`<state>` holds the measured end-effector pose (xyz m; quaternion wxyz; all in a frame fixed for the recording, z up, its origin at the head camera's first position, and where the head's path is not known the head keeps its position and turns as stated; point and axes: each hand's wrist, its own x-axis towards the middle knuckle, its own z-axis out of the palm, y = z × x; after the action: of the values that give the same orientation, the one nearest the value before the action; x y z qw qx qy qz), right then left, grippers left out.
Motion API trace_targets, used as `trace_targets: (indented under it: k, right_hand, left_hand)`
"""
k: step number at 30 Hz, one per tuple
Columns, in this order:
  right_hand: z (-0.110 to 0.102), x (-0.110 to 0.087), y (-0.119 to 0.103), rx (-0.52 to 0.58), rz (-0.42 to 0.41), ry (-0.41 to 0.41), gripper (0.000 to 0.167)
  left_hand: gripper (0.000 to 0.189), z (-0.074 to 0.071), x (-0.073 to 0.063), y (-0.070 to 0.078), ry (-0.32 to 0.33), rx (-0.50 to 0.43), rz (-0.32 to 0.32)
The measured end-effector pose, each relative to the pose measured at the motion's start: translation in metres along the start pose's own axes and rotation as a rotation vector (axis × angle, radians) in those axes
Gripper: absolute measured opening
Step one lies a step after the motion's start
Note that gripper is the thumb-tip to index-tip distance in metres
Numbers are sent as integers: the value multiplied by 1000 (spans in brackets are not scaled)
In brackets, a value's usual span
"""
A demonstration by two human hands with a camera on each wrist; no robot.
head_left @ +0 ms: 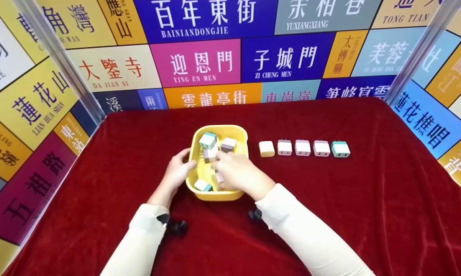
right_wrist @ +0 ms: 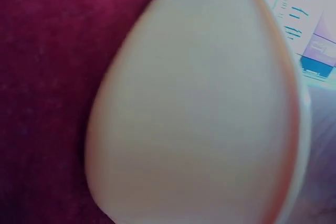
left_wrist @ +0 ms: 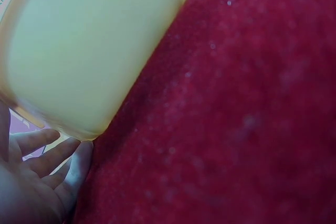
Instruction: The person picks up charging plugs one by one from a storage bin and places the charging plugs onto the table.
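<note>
A yellow plastic basin (head_left: 215, 196) stands on the red cloth, with several small charger plugs inside. My left hand (head_left: 178, 168) holds its left side, thumb at the rim; in the left wrist view the fingers (left_wrist: 50, 153) touch the outer wall. My right hand (head_left: 236, 170) reaches into the basin over the front-right rim, its fingers bent beside a grey-and-white charger plug (head_left: 210, 155). Whether they pinch it is hidden. Around them lie a teal-and-white plug (head_left: 207, 141), another grey-and-white plug (head_left: 228, 144) and a teal-and-white plug (head_left: 202, 185) near the front. The right wrist view shows only the basin's outer wall (right_wrist: 194, 103).
Right of the basin several plugs stand in a row, from a cream plug (head_left: 266, 148) through a grey-topped plug (head_left: 284, 147) and pinkish plugs (head_left: 302, 148) to a teal plug (head_left: 340, 149). Panels with printed characters (head_left: 199, 61) wall off the back and sides of the red cloth (head_left: 368, 191).
</note>
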<state>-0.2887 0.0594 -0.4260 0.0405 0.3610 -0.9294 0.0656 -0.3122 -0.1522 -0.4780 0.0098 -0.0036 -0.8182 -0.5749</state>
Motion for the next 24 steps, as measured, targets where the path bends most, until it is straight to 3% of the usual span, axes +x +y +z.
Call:
trace_targets:
  k: [5,15,24]
  right_hand:
    - [0,0,2,60,-86,-45,22]
    - [4,2,2,117,-30,-47,23]
    - [5,2,2,81,-17,-16,19]
  left_hand:
    - [54,0,0,0,-1,-3,-12]
    - [54,-1,0,-1,-3,-9,-4]
    - [55,-1,0,0,-10,-9,-11]
